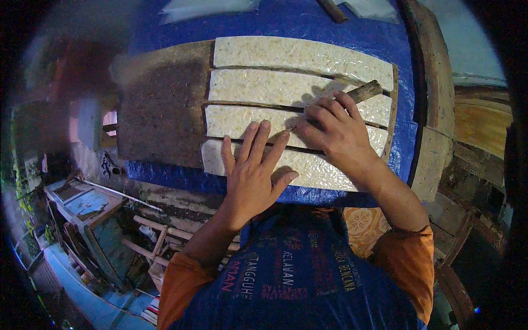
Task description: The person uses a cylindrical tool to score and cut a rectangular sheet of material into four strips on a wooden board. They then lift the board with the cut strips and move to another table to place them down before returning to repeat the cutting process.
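Note:
Several long, pale, speckled slabs in clear plastic, which look like tempeh, lie side by side on a brown board, with narrow dark gaps between them. My left hand [254,165] rests with spread fingers across the two nearest slabs, the lowest of which [324,173] is closest to my body. In my closed right hand [338,129] is a short, rough wooden stick [366,92], its thick end pointing up and right. The stick's lower end is hidden by my fingers, beside my left fingertips over the second-nearest slab. The farthest slab [286,52] is untouched by either hand.
The brown board [159,104] extends left of the slabs over a blue tarp [275,22]. Another piece of wood [333,10] and clear plastic [209,6] lie at the far side. A wooden beam [429,71] edges the right. A worn cabinet [93,214] stands lower left.

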`<state>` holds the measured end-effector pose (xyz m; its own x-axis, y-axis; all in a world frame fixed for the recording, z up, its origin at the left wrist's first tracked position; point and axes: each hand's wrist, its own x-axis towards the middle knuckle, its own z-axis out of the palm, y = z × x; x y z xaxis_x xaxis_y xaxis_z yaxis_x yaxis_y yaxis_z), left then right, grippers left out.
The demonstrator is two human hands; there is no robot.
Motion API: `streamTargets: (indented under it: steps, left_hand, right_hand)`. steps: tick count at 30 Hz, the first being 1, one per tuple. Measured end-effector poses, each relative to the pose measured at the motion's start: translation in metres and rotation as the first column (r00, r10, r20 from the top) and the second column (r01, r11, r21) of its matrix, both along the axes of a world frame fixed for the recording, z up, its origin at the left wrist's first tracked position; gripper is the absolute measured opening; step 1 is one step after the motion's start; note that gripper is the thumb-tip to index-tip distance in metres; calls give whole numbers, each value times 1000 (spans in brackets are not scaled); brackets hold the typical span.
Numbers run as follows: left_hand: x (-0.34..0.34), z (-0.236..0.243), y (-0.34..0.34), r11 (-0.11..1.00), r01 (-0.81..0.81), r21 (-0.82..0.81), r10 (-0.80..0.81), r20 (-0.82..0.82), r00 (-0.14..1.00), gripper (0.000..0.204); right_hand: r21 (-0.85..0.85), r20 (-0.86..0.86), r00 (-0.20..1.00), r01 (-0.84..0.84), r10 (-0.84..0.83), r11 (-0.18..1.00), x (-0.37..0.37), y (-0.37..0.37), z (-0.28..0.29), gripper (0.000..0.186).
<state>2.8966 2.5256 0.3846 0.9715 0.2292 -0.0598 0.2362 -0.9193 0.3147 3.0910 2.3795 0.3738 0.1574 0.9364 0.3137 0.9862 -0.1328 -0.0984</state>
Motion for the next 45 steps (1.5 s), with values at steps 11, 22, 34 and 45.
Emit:
streamTargets:
  steps: [11,22,34,45]
  left_hand:
    - [3,-1,6,1000,-3,-22,3,9,1000,75]
    - [18,0,23,992,-57,117,50,56,997,74]
    - [-16,-20,102,876,-219,-429,326,193,926,67]
    - [-30,-37,123,809,-94,-581,329,314,891,63]
  right_hand:
    - [87,-302,947,143,-110,986,7,-3,3,43]
    - [519,-605,714,689,-352,506,54,-80,-31,41]
    - [-19,-285,465,872,-838,490,42,-157,-69,43]
    - [-229,-713,227,819,-663,526,-7,-133,-47,38]
